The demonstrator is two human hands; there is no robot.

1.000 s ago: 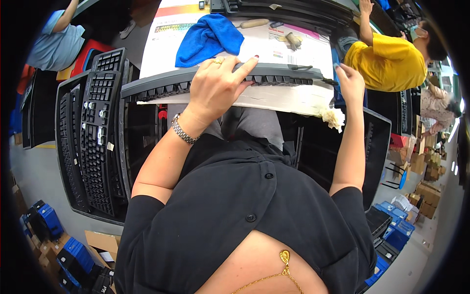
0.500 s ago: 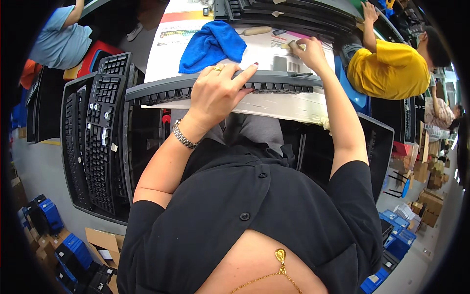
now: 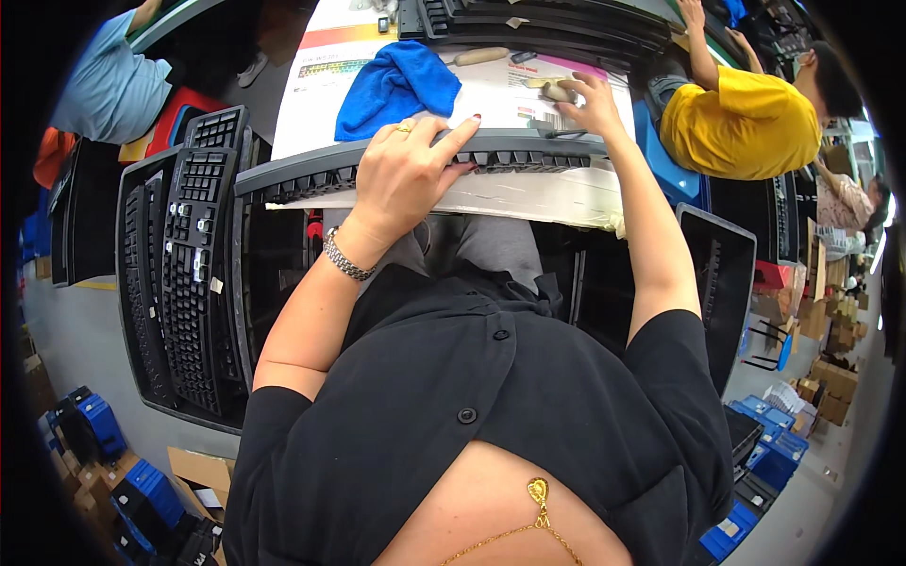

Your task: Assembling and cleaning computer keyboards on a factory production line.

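Observation:
A black keyboard stands on its long edge across the near side of the worktable, its keys turned toward me. My left hand is closed around its middle, the thumb on the key side and the fingers over the top edge. Past the keyboard's right part, my right hand has its fingers apart around a small beige-grey piece, which lies on the table; whether they touch it is hard to see. A blue cloth lies crumpled beyond the left hand, with a beige-handled tool to its right.
Several black keyboards are stacked at the table's far side. A black bin of keyboards stands at my left, another bin at my right. Co-workers in a yellow shirt and a light-blue shirt sit nearby.
The view has shifted slightly. The fingers of my right hand have spread apart from around the beige-grey piece. My left hand keeps its hold on the keyboard.

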